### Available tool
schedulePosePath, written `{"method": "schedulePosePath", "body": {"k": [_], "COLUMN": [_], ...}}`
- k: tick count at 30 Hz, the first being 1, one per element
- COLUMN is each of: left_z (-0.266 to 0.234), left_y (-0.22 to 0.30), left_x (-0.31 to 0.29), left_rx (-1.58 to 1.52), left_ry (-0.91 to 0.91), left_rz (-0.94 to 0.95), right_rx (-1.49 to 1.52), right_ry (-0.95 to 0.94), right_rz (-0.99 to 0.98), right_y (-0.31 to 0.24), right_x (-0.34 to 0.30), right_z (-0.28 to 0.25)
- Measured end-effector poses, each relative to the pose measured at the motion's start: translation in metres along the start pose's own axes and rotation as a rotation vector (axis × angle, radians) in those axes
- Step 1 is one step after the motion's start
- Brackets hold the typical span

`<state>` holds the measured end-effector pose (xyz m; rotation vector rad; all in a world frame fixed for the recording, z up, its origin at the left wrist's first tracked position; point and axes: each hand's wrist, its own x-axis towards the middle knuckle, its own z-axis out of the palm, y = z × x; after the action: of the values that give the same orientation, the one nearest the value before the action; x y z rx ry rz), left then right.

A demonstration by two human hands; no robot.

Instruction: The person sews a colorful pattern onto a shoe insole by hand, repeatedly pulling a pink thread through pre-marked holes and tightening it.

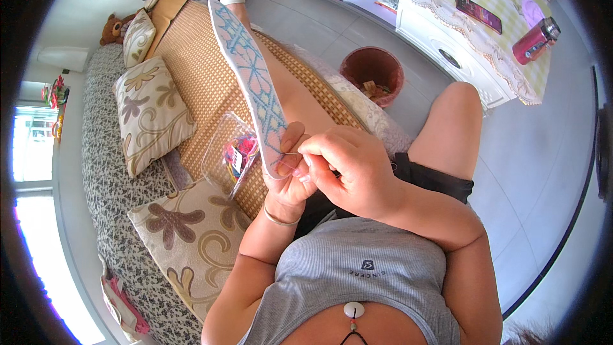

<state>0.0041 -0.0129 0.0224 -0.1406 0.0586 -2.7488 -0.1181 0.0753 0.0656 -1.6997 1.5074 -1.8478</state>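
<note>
Grey ribbed top (364,252) lies below right hand (357,169), which pinches thin pale needle or thread (290,154). Left hand (287,182) grips near end of long white blue-stitched insole (258,86); likely light, bendable: hold edges.

White insole (257,86), blue-and-pink pattern, slanting away; thin needle (291,153) at near end

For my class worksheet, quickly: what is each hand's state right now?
Left hand: closed, holding the near end of the blue-patterned insole.
Right hand: closed, pinching what looks like a needle.
</note>
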Motion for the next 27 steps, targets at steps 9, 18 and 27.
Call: {"method": "schedulePosePath", "body": {"k": [9, 18, 27], "left_z": [0.0044, 0.0062, 0.0089], "left_y": [-0.0043, -0.0075, -0.0068], "left_x": [0.0013, 0.0020, -0.0004], "left_rx": [-0.034, -0.054, 0.362], "left_ry": [0.022, 0.048, 0.193], "left_rz": [0.008, 0.003, 0.081], "right_rx": [-0.029, -0.041, 0.110], "right_ry": [0.020, 0.022, 0.007], "right_rz": [-0.029, -0.018, 0.172], "right_y": [-0.0008, -0.0018, 0.0002], "right_x": [0.0003, -0.0017, -0.0045], "right_z": [0.0018, 0.0007, -0.0035]}}
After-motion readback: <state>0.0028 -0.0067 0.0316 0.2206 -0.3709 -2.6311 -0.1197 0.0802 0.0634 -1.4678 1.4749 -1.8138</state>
